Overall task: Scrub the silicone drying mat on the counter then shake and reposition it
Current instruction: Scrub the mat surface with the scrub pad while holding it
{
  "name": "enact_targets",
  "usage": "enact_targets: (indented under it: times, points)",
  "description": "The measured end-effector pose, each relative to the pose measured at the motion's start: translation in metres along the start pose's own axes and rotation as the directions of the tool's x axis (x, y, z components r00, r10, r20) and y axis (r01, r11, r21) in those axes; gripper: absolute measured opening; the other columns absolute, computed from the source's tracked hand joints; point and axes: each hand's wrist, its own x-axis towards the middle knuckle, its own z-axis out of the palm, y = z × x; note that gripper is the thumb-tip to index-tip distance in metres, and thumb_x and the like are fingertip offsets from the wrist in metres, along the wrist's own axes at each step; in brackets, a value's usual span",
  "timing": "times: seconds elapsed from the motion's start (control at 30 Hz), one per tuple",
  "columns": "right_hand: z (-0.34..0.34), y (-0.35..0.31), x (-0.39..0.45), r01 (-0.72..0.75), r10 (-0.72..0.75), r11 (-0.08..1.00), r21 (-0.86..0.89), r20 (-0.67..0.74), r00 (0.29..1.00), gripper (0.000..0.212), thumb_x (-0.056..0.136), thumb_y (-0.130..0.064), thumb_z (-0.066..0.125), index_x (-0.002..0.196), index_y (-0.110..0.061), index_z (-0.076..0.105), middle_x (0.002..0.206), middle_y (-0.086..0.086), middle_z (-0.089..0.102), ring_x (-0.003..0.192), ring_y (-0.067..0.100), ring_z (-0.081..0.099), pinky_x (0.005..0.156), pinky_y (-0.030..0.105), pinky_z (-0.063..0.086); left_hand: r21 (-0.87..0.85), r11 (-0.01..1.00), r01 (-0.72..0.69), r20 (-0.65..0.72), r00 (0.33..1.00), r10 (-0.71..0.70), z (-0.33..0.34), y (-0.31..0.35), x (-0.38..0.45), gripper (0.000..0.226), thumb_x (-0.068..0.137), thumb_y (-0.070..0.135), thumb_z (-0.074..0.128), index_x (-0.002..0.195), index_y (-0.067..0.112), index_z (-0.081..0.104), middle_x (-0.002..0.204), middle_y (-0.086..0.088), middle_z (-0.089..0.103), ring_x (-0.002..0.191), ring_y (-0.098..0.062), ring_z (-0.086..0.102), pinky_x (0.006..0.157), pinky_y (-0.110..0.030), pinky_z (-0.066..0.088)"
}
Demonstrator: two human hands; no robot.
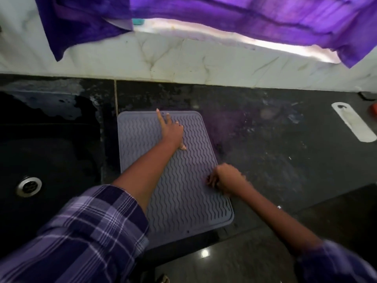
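A grey silicone drying mat with wavy ridges lies flat on the dark counter, just right of the sink. My left hand rests on the mat's far part, fingers spread, index finger pointing toward the far edge. My right hand is at the mat's right edge, fingers curled; motion blur hides whether it pinches the edge or holds something small and dark.
A black sink with a metal drain sits to the left. The dark stone counter is streaked with residue. A white flat strip lies far right. Purple cloth hangs above the marble backsplash.
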Motion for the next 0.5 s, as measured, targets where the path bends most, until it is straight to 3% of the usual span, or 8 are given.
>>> enact_targets:
  times: [0.07, 0.17, 0.3, 0.4, 0.5]
  points:
    - [-0.034, 0.0, 0.023, -0.004, 0.002, 0.997, 0.078, 0.034, 0.999, 0.019, 0.084, -0.013, 0.062, 0.099, -0.009, 0.072, 0.107, 0.012, 0.072, 0.097, 0.027, 0.068, 0.09, 0.039, 0.055, 0.02, 1.0, 0.01, -0.028, 1.0, -0.009, 0.001, 0.006, -0.011, 0.088, 0.079, 0.066, 0.058, 0.149, 0.018, 0.035, 0.159, -0.012, 0.022, 0.148, -0.039, -0.004, 0.103, -0.076, -0.008]
    - [-0.061, -0.01, 0.063, 0.025, 0.023, 0.976, 0.215, -0.217, 0.976, 0.028, 0.085, -0.002, 0.056, 0.1, -0.016, 0.075, 0.106, 0.009, 0.074, 0.099, 0.026, 0.068, 0.092, 0.039, 0.055, -0.043, 0.999, 0.008, -0.004, 1.0, -0.008, 0.01, 0.017, -0.027, 0.085, 0.071, 0.064, 0.068, 0.139, 0.018, 0.049, 0.152, -0.012, 0.038, 0.149, -0.038, 0.0, 0.099, -0.078, -0.011]
    - [-0.016, -0.029, 0.058, -0.028, 0.035, 0.999, 0.026, -0.364, 0.931, 0.031, 0.09, -0.009, 0.046, 0.113, -0.015, 0.067, 0.12, 0.011, 0.065, 0.114, 0.031, 0.053, 0.095, 0.038, 0.043, -0.071, 0.996, 0.047, 0.035, 0.998, -0.044, 0.03, 0.028, -0.044, 0.095, 0.065, 0.067, 0.07, 0.145, 0.024, 0.041, 0.155, -0.001, 0.033, 0.148, -0.04, 0.001, 0.098, -0.08, -0.01]
    - [0.03, -0.012, -0.002, 0.043, 0.004, 0.992, 0.121, -0.367, 0.93, 0.028, 0.084, -0.009, 0.054, 0.103, -0.019, 0.071, 0.114, 0.007, 0.068, 0.107, 0.029, 0.055, 0.088, 0.035, 0.044, -0.077, 0.996, 0.044, 0.006, 0.999, -0.044, 0.032, 0.03, -0.047, 0.095, 0.067, 0.067, 0.069, 0.146, 0.023, 0.039, 0.156, -0.001, 0.031, 0.148, -0.04, 0.001, 0.099, -0.081, -0.009]
    - [0.068, -0.002, -0.076, 0.082, -0.045, 0.982, 0.169, -0.215, 0.976, 0.028, 0.081, -0.012, 0.059, 0.103, -0.025, 0.07, 0.118, 0.0, 0.064, 0.113, 0.021, 0.051, 0.094, 0.03, 0.041, -0.026, 0.997, 0.075, 0.016, 0.997, -0.075, 0.027, 0.035, -0.052, 0.094, 0.069, 0.066, 0.068, 0.146, 0.02, 0.039, 0.155, -0.004, 0.033, 0.148, -0.041, 0.0, 0.1, -0.079, -0.009]
